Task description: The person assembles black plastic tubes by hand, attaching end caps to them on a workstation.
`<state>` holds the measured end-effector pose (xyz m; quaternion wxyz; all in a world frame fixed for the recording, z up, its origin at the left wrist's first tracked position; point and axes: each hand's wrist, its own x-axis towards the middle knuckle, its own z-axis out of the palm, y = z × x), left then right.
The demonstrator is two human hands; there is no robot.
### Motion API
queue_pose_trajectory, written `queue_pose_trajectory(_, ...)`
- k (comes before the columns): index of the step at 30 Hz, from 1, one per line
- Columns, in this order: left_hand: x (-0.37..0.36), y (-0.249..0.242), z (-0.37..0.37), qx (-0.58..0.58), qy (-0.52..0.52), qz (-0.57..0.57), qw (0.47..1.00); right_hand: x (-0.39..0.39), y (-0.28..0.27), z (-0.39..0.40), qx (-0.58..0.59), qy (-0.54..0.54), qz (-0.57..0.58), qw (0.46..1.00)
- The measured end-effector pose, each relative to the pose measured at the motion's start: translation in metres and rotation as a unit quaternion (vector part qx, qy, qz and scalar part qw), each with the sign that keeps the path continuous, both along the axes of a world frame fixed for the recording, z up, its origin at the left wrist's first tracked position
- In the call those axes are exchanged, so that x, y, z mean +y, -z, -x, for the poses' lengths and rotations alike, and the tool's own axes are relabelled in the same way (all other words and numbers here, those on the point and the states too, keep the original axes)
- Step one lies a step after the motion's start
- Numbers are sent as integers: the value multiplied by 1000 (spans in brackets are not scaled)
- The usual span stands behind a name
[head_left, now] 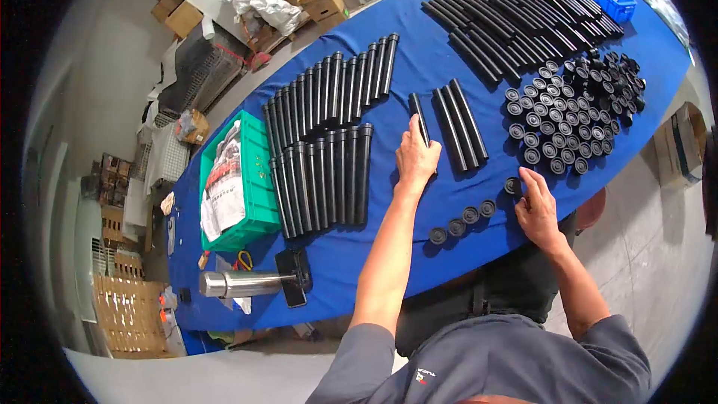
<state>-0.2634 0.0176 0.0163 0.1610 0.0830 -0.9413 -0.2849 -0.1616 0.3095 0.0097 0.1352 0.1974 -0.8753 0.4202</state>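
My left hand (416,155) is wrapped round a black tube (419,114) lying on the blue cloth. Just to its right lie three more black tubes (459,126), side by side. My right hand (535,206) has its fingertips at a round black cap (513,185) near the table's front edge; the fingers are pressed together at the cap. Several ridged caps (470,215) form a slanting row between my two hands. Behind my right hand spreads a large group of loose black caps (552,128).
Capped tubes (319,179) stand in rows at the left, beside a green crate (258,206). A steel flask (243,284) and a phone (293,277) lie at the front left. Bare tubes (516,19) and a blue bin (617,7) occupy the back right.
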Motion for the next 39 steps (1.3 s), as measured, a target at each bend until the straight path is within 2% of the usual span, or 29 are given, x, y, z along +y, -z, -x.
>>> queue_pose_trajectory(4, -21, 8, -8, 124, 61, -90, 986, 4, -3, -4, 41, 40, 78, 995)
queue_pose_trajectory(6, -23, -20, -41, 127, 61, -99, 985, 3, -11, -11, 81, 34, 114, 990)
queue_pose_trajectory(8, -27, -37, -87, 135, 88, -189, 969, 3, -17, -30, 111, 18, 130, 985)
queue_pose_trajectory(9, -14, -59, -123, 116, 84, -354, 924, -3, -31, -50, 80, -25, 148, 985)
queue_pose_trajectory(10, -1, -79, -159, 91, 72, -509, 853, -7, -44, -65, 93, -89, 107, 986)
queue_pose_trajectory(11, 5, -83, -188, 96, 66, -535, 837, -17, -47, -78, 87, -147, 93, 981)
queue_pose_trajectory(12, 8, -81, -219, 100, 57, -560, 821, -25, -49, -96, -11, -214, 107, 971)
queue_pose_trajectory(13, 11, -73, -247, 108, 46, -533, 838, -35, -51, -111, -147, -267, 148, 941)
queue_pose_trajectory(14, 16, -65, -270, 119, 38, -503, 855, -46, -46, -119, -207, -317, 195, 905)
queue_pose_trajectory(15, 23, -60, -291, 103, 16, -533, 839, -59, -41, -125, -262, -352, 246, 864)
queue_pose_trajectory(16, 30, -57, -311, 86, -10, -562, 823, -70, -35, -129, -287, -377, 243, 846)
queue_pose_trajectory(17, 35, -53, -324, 80, -23, -571, 817, -80, -30, -130, -264, -402, 254, 839)
queue_pose_trajectory(21, 37, -44, -338, 55, -47, -505, 860, -103, -24, -120, -246, -435, 322, 804)
queue_pose_trajectory(25, 24, -59, -325, -19, -24, -488, 872, -115, -15, -97, -163, -431, 355, 814)
queue_pose_trajectory(26, 24, -63, -320, -36, -9, -484, 874, -110, -24, -90, -192, -411, 345, 821)
queue_pose_trajectory(28, 23, -59, -321, -86, -30, -495, 864, -115, -14, -84, -152, -409, 397, 807)
queue_pose_trajectory(30, 26, -63, -321, -161, -56, -481, 860, -117, 2, -89, -189, -417, 417, 785)
queue_pose_trajectory(31, 34, -60, -318, -142, -77, -457, 875, -116, 9, -91, -208, -421, 425, 773)
queue_pose_trajectory(32, 32, -60, -317, -154, -53, -319, 934, -114, 10, -93, -223, -408, 422, 778)
queue_pose_trajectory(33, 27, -61, -317, -162, -25, -174, 971, -113, 11, -94, -238, -395, 418, 782)
queue_pose_trajectory(34, 23, -61, -317, -164, 5, -25, 986, -111, 11, -94, -252, -384, 414, 786)
queue_pose_trajectory(35, 21, -62, -315, -170, -35, -3, 985, -111, 12, -95, -260, -376, 413, 788)
queue_pose_trajectory(38, 13, -64, -292, -32, 80, 143, 986, -110, 11, -93, -274, -362, 404, 794)
queue_pose_trajectory(39, 13, -68, -283, -30, 108, 167, 980, -109, 10, -93, -278, -361, 400, 795)
